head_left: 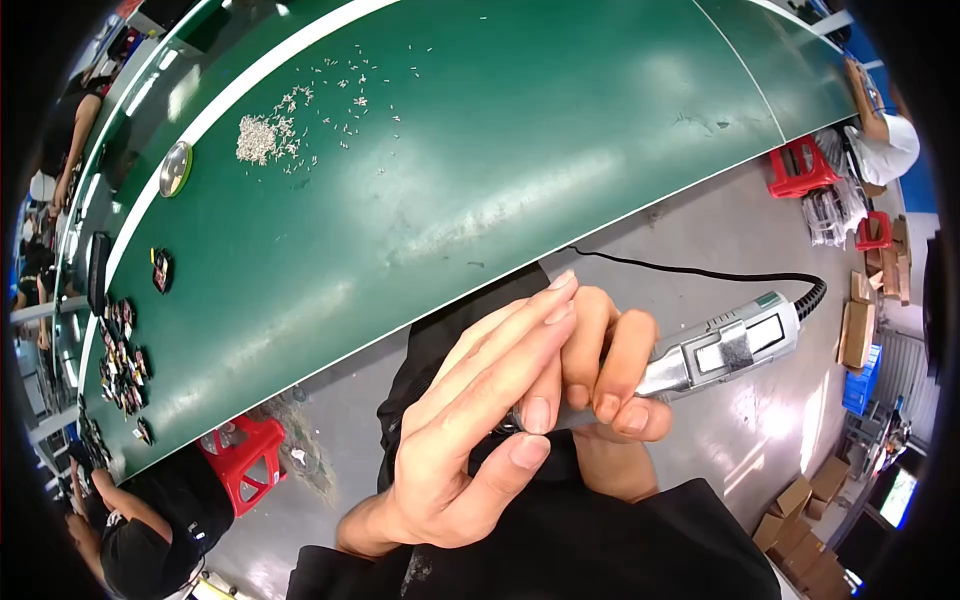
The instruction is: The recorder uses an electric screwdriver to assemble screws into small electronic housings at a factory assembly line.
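In front of my body, just off the table's near edge, both hands meet. My right hand (615,375) is closed around the front of a grey electric screwdriver (735,345), whose body points out to the right. From its rear end a black cord (690,268) curves back toward the table edge. My left hand (460,440) lies against the right fingers, its thumb and fingers curled round the screwdriver's front end. A small dark thing shows between its thumb and fingers, mostly hidden, so its kind is unclear.
On the green table (480,110) lies a pile of small silvery screws (258,140), some scattered rightward. Left of it is a round shallow dish (176,168). Several small dark parts (122,365) sit at the left end. Red stools (245,465) stand beside the table; other people work nearby.
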The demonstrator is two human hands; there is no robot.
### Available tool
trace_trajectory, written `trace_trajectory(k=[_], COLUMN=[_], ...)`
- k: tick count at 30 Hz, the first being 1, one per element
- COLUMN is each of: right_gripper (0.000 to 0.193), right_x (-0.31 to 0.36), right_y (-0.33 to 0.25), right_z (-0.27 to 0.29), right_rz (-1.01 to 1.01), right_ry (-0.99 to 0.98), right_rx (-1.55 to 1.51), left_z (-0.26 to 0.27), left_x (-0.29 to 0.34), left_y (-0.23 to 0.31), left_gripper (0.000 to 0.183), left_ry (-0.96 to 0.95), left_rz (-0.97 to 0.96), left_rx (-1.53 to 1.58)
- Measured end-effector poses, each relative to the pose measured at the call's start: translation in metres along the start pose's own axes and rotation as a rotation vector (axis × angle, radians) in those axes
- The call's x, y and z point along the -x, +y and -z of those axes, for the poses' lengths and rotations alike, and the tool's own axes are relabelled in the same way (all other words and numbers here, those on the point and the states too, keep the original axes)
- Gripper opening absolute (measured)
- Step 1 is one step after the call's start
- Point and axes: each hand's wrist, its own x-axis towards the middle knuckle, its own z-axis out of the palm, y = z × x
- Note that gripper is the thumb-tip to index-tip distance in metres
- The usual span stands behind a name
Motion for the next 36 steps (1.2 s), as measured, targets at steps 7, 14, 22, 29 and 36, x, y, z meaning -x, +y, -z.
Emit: trace_trajectory(k=[7,14,22,29,36], right_gripper=[0.015,0.018,0.02,0.014,0.012], right_x=[0.005,0.005,0.003,0.004,0.006], right_y=[0.003,-0.001,-0.001,-0.006,-0.004], right_z=[0.004,0.005,-0.005,-0.012,-0.006], right_rz=[-0.062,-0.056,-0.001,0.013,0.035], right_ry=[0.082,0.063,0.064,0.077,-0.005], right_rx=[0.054,0.129,0.203,0.213,0.24], left_z=[0.0,-0.002,-0.005,-0.011,-0.011], left_x=[-0.004,-0.004,0.003,0.002,0.008], left_y=[0.0,-0.002,0.001,0.009,0.005], left_gripper=[0.046,0.044,0.058,0.058,0.047], left_ry=[0.004,0.024,-0.016,0.014,0.07], left_rz=[-0.05,-0.083,0.138,0.15,0.013], left_rx=[-0.119,-0.143,0.11,0.104,-0.093])
